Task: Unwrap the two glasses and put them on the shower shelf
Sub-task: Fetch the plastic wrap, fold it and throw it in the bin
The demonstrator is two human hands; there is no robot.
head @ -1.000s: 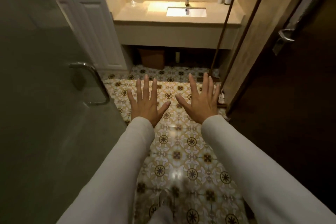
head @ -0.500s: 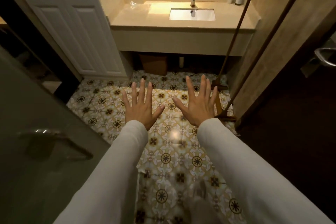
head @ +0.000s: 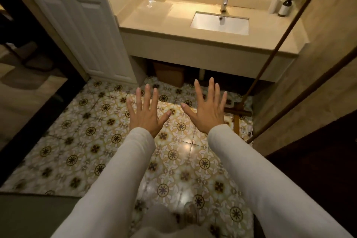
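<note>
Glinting small clear crinkled wrapped thing [head: 150,3] on glossy beige stone bench [head: 154,19] stayed indistinct; left hand [head: 146,116], right hand [head: 209,113] bare, splayed flat, apart, empty.

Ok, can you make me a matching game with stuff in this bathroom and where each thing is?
Things:
1. dark bottle
2. brown bin
3. shiny wrapped thing
4. tap

Places:
A. back left corner of the counter
B. right behind the sink
C. under the counter, on the floor
D. right end of the counter, beside a white bottle

Pairs: 1-D, 2-C, 3-A, 4-B

Both hands, left hand and right hand, are spread open over the tiles, holding nothing.
</note>
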